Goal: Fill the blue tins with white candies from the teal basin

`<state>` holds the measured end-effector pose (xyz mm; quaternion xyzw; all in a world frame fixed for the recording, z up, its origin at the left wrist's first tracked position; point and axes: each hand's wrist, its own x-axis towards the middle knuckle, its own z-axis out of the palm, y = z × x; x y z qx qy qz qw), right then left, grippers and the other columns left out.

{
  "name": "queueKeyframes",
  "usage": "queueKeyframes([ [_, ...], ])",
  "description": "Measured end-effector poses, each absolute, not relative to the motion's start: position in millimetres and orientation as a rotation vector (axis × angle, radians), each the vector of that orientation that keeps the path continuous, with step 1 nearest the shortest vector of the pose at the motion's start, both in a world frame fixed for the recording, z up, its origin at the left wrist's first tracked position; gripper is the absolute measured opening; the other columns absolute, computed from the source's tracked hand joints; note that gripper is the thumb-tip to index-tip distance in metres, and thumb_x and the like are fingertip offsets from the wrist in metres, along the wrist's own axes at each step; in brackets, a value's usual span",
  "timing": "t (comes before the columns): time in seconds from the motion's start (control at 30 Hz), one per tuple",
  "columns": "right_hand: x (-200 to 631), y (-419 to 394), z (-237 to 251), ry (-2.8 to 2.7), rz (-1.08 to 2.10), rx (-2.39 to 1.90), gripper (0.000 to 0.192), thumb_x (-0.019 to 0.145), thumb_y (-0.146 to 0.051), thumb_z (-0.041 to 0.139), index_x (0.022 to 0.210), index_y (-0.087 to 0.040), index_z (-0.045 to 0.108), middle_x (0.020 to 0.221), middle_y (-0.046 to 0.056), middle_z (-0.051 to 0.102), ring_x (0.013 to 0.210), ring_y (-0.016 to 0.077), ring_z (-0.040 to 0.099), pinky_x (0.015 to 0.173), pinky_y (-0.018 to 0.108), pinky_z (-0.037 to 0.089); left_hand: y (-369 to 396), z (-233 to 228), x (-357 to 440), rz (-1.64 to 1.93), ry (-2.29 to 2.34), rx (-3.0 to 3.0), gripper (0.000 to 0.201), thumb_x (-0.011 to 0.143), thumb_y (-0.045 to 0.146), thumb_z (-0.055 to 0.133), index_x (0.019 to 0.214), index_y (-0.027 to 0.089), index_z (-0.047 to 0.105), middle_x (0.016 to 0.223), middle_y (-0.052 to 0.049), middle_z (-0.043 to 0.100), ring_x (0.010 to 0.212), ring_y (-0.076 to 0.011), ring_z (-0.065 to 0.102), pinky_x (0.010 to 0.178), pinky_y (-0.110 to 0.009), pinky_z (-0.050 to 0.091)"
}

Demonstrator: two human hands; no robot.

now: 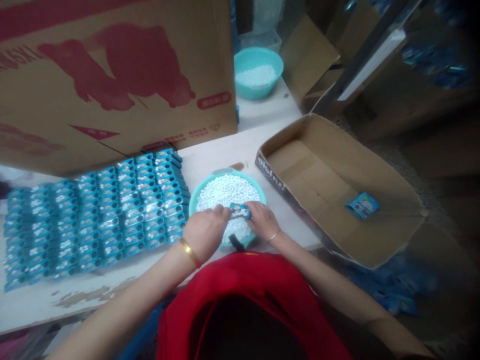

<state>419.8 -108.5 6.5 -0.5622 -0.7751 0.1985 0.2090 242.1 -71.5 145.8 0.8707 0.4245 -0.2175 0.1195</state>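
Observation:
A small blue packet [240, 211] is held between my two hands, above a turquoise basin [193, 201] full of small white pellets [227, 190]. My left hand [207, 231], with a gold bangle at the wrist, has its fingers closed at the packet's left end. On its right end, the fingers of my right hand [263, 220] are closed too. Rows of blue packets [127, 215] stand tightly packed on the table to the left of the basin. A black strip [236, 243] shows at the basin's near rim.
A large printed carton [150, 60] stands behind the packet rows. At the right is an open cardboard tray [311, 185] with one blue packet [362, 205] in it. Farther back sits another turquoise basin [258, 90] of white pellets. More blue packets [393, 285] lie below the tray.

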Motion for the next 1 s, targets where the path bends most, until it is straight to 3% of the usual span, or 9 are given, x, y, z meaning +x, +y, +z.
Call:
queueKeyframes([
  [0.17, 425, -108, 4, -2.102, 0.595, -1.567, 0.035, 0.076, -0.009, 0.05, 0.111, -0.015, 0.054, 0.105, 0.013, 0.064, 0.097, 0.0274, 0.058, 0.085, 0.04, 0.047, -68, 133, 219, -0.523, 1.309, 2.513, 0.022, 0.094, 0.021, 0.033, 0.1, 0.017, 0.054, 0.092, -0.006, 0.058, 0.076, -0.0209, 0.061, 0.056, -0.029, 0.041],
  [0.33, 441, -107, 8, -1.901, 0.749, -1.632, 0.033, 0.08, -0.025, 0.06, 0.111, -0.017, 0.055, 0.107, 0.012, 0.064, 0.099, 0.0271, 0.059, 0.086, 0.04, 0.047, -60, 43, 173, -0.511, 1.51, 2.146, 0.019, 0.091, 0.025, 0.04, 0.1, 0.017, 0.055, 0.097, -0.009, 0.058, 0.085, -0.0227, 0.06, 0.066, -0.031, 0.044],
  [0.47, 444, -104, 7, -1.564, 1.253, -1.663, 0.031, 0.074, -0.041, 0.068, 0.095, -0.019, 0.059, 0.085, 0.004, 0.067, 0.082, 0.0224, 0.063, 0.075, 0.035, 0.051, -69, -38, 185, -0.415, 1.439, 2.067, 0.019, 0.09, 0.026, 0.043, 0.101, 0.019, 0.057, 0.098, -0.008, 0.059, 0.09, -0.0214, 0.06, 0.074, -0.031, 0.045],
  [0.57, 440, -102, 6, -1.182, 1.647, -1.634, 0.036, 0.065, -0.045, 0.074, 0.082, -0.017, 0.059, 0.075, 0.001, 0.066, 0.074, 0.0205, 0.063, 0.069, 0.034, 0.053, -78, -70, 206, -0.253, 1.409, 2.026, 0.022, 0.091, 0.028, 0.041, 0.104, 0.02, 0.057, 0.104, -0.009, 0.06, 0.095, -0.0217, 0.06, 0.081, -0.032, 0.045],
  [0.67, 438, -104, 10, -0.912, 1.847, -1.571, 0.042, 0.059, -0.045, 0.078, 0.084, -0.016, 0.06, 0.081, 0.003, 0.068, 0.077, 0.0217, 0.065, 0.073, 0.037, 0.054, -83, -81, 209, -0.086, 1.385, 1.967, 0.023, 0.091, 0.03, 0.043, 0.107, 0.02, 0.056, 0.106, -0.008, 0.061, 0.098, -0.0211, 0.059, 0.086, -0.034, 0.045],
  [0.77, 442, -111, 16, -0.944, 1.841, -1.514, 0.045, 0.06, -0.044, 0.078, 0.092, -0.016, 0.061, 0.088, 0.004, 0.068, 0.083, 0.0222, 0.065, 0.078, 0.038, 0.053, -81, -80, 201, 0.06, 1.324, 1.913, 0.026, 0.09, 0.033, 0.045, 0.11, 0.02, 0.054, 0.104, -0.006, 0.063, 0.094, -0.0191, 0.059, 0.086, -0.033, 0.046],
  [1.0, 453, -126, 19, -1.369, 1.325, -1.575, 0.042, 0.069, -0.04, 0.073, 0.104, -0.019, 0.06, 0.096, 0.006, 0.067, 0.09, 0.0226, 0.063, 0.084, 0.036, 0.05, -67, -21, 179, 0.298, 1.144, 1.885, 0.027, 0.089, 0.038, 0.048, 0.107, 0.019, 0.055, 0.099, -0.006, 0.063, 0.088, -0.0175, 0.059, 0.082, -0.031, 0.047],
])
